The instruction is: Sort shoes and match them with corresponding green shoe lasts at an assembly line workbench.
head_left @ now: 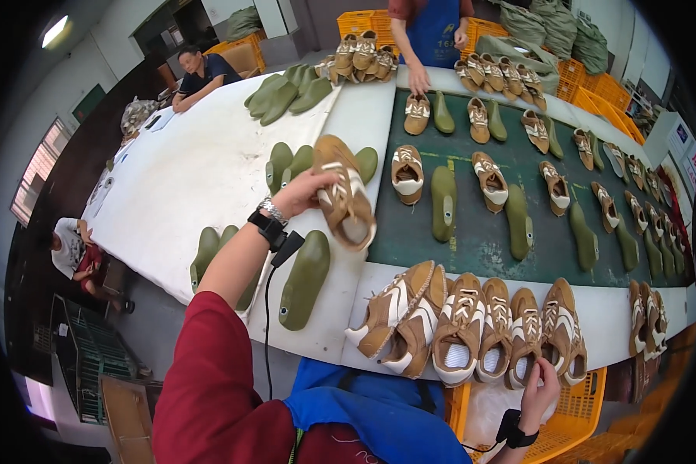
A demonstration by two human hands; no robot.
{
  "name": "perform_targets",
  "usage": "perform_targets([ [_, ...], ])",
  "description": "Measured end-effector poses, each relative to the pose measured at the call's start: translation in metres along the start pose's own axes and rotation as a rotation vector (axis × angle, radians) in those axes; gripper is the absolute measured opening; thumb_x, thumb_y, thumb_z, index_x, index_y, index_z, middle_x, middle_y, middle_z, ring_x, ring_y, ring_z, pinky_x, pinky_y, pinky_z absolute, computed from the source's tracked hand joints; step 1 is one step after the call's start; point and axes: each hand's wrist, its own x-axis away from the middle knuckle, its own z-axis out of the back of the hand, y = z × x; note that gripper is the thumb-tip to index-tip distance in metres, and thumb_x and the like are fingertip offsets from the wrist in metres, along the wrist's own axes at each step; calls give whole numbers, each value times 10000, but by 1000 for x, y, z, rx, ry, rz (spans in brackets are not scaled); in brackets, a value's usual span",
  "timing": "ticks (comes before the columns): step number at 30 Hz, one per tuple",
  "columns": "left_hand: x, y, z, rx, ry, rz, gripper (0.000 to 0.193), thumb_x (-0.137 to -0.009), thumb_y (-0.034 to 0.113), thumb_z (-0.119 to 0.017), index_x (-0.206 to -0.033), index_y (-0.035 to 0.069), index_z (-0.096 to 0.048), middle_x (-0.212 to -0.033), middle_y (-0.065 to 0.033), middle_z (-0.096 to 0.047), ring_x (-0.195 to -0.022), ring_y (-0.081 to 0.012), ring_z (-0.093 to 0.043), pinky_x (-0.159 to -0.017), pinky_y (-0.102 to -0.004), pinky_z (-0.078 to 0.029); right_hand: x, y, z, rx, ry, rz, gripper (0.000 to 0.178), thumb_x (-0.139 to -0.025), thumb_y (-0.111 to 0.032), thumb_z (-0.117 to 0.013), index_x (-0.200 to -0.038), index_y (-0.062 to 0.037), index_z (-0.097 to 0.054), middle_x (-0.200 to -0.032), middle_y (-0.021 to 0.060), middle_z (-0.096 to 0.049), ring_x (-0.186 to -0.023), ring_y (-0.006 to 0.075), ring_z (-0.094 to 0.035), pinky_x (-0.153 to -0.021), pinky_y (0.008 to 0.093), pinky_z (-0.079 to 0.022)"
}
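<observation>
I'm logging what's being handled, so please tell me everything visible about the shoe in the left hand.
The shoe is a brown, suede-looking lace-up with white stripes, slightly blurred. Its rounded toe points toward the picture's top, and its pale-lined opening sits near the lower end. The left hand grips its side, and it partly hides a green shoe form behind it.

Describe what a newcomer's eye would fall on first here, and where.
Probably the brown-and-white shoe that the left hand holds near the picture's centre. Next, the dark green surface at right, lined with similar shoes and green lasts. Then the row of shoes along the near edge, with the right hand at one heel.
</observation>
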Motion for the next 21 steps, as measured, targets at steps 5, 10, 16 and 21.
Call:
perform_targets([
  [5, 28, 18, 17, 450, 92, -15, 323, -883, 310, -607, -1151, 137, -556, -1052, -10, -636, -924, -145, -620, -800, -348, -518, -2, -6, -5, -15, -11, 40, 110, -847, -4, -563, -932, 37, -619, -814, 120, -631, -709, 208, -592, -664, 295, -467],
  [10, 36, -1, 8, 157, -105, 199, 327, -896, 281, -596, -1164, 96, -562, -1072, -29, -641, -966, -140, -628, -879, -342, -517, 4, 1, 1, 40, 14, 33, 110, -845, -13, -572, -930, 32, -625, -808, 127, -634, -696, 206, -592, -652, 286, -461],
  [16, -85, 15, 50, 765, -8, -266, 476, -906, 293, -587, -1290, 73, -413, -1253, -166, -495, -1095, -281, -554, -868, -340, -527, 10, 0, 4, 74, 5, 7, 137, -854, -25, -565, -957, 44, -623, -797, 115, -628, -703, 171, -589, -656, 277, -462],
  [21, -131, 15, 30, 571, 186, 7, 749, -859, 324, -633, -1411, 102, -177, -1297, -227, -319, -1043, -366, -518, -857, -447, -508, -1, -51, 24, 226, -50, 32, 149, -838, -70, -623, -975, -28, -663, -866, 130, -672, -747, 265, -624, -666, 338, -483],
])
